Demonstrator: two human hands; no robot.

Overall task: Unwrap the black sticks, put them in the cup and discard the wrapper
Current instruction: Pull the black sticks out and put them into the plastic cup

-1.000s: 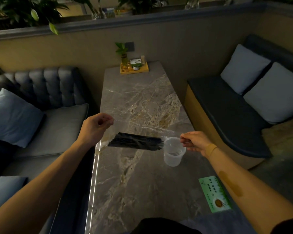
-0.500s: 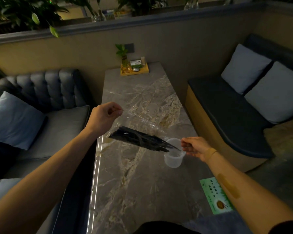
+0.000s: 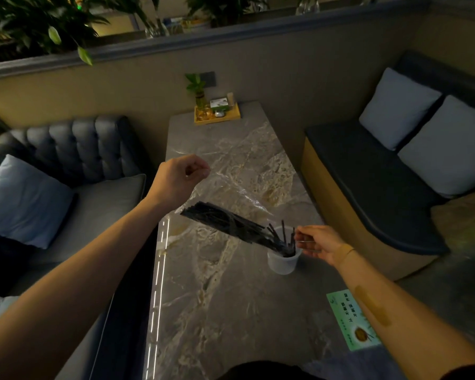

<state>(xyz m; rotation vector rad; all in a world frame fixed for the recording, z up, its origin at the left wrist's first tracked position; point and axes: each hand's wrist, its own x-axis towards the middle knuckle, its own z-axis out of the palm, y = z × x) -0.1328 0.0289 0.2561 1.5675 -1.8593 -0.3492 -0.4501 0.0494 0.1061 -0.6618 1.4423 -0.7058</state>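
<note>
Broadly, one long marble-patterned table [image 3: 220, 297] fills the middle, flanked by two seats: a tufted grey sofa [image 3: 74, 144] on the left and a dark bench [image 3: 368, 171] on the right. Four pale cushions show, two on the sofa side [image 3: 22, 198] and two on the bench [image 3: 395, 105]. At the table's far end sits one yellow tray [image 3: 217, 116] carrying a small green plant in a glass and a little card whose print is too small to read. One green card [image 3: 353, 322] lies near the table's right edge close to the viewer; it bears a line of characters and a round picture, but the writing is not legible. The left hand [image 3: 178, 179] is raised above the table, its fingers closed in a pinch on the upper end of one clear plastic wrapper [image 3: 231, 187], which slopes down toward the right. One bundle of black sticks [image 3: 225, 220] lies tilted inside that wrapper, its lower ends fanned out and dipping into one translucent plastic cup [image 3: 283, 260] standing on the table; the sticks are too many and too close to count. The right hand [image 3: 318, 242] is just beside the cup's rim, thumb and fingers pinched on the wrapper's lower edge.
</note>
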